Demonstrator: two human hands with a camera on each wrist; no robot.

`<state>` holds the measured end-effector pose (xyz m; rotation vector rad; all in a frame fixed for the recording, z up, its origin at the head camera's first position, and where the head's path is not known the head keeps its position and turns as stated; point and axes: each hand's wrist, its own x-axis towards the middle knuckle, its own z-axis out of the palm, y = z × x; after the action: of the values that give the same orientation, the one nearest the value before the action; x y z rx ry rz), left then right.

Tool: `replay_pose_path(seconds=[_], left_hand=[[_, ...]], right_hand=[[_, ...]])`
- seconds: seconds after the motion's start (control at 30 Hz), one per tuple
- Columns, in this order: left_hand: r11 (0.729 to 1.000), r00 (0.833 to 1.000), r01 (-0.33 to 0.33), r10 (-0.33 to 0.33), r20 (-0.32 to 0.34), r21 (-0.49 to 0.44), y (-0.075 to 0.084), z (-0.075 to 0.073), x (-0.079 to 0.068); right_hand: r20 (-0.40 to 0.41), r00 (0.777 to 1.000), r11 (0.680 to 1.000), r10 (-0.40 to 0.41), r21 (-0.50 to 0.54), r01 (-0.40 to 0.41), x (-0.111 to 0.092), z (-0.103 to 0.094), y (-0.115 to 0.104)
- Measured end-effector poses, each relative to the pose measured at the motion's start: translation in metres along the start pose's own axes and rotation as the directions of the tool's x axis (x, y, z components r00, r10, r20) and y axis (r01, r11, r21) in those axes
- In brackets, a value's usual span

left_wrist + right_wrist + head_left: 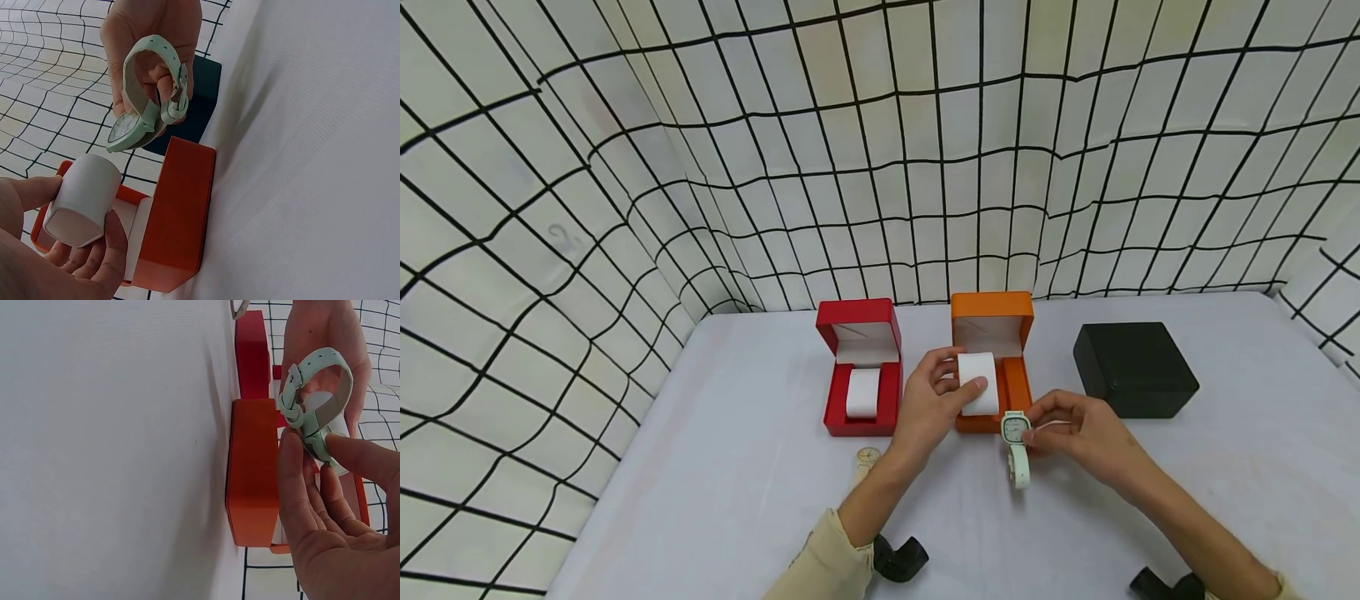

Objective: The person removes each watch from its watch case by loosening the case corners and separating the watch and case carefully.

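Observation:
My left hand [931, 402] grips a white watch pillow [977, 383] between thumb and fingers, over the open orange watch box [1018, 385]. In the left wrist view the pillow [84, 199] shows its pale end. To its right, my right hand [1078, 433] pinches a mint-green wristwatch [1017, 428] by its case. The watch's strap [334, 394] is buckled into a loop and hangs down in the head view. Watch and pillow appear apart in the left wrist view.
Left of the orange box stands an open red watch box [862, 427] with a white pillow [862, 393] inside. A closed black box [1135, 367] sits at the right. A cream watch [868, 456] lies partly behind my left forearm. Black-lined white curtains [880, 167] border the white table [737, 467].

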<state>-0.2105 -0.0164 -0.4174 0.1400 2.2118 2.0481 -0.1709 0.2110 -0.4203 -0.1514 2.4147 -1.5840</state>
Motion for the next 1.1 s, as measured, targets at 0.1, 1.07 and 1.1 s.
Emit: replay_pose_path(seconds=[0.1, 1.07, 1.1], left_hand=[[1.000, 1.000, 0.006, -0.006, 0.000, -0.003, 0.000, 0.000, -0.001], [0.999, 0.999, 0.035, -0.035, 0.018, -0.016, -0.003, 0.002, -0.003], [0.999, 0.999, 0.036, -0.036, 0.018, -0.016, -0.003, 0.002, -0.003]], right_hand=[[0.002, 1.000, 1.000, 0.010, -0.008, -0.010, 0.000, 0.002, 0.001], [0.144, 0.990, 0.997, -0.007, 0.074, -0.003, -0.001, 0.016, 0.013], [0.145, 0.989, 0.998, -0.012, 0.069, 0.002, -0.001, 0.016, 0.014]])
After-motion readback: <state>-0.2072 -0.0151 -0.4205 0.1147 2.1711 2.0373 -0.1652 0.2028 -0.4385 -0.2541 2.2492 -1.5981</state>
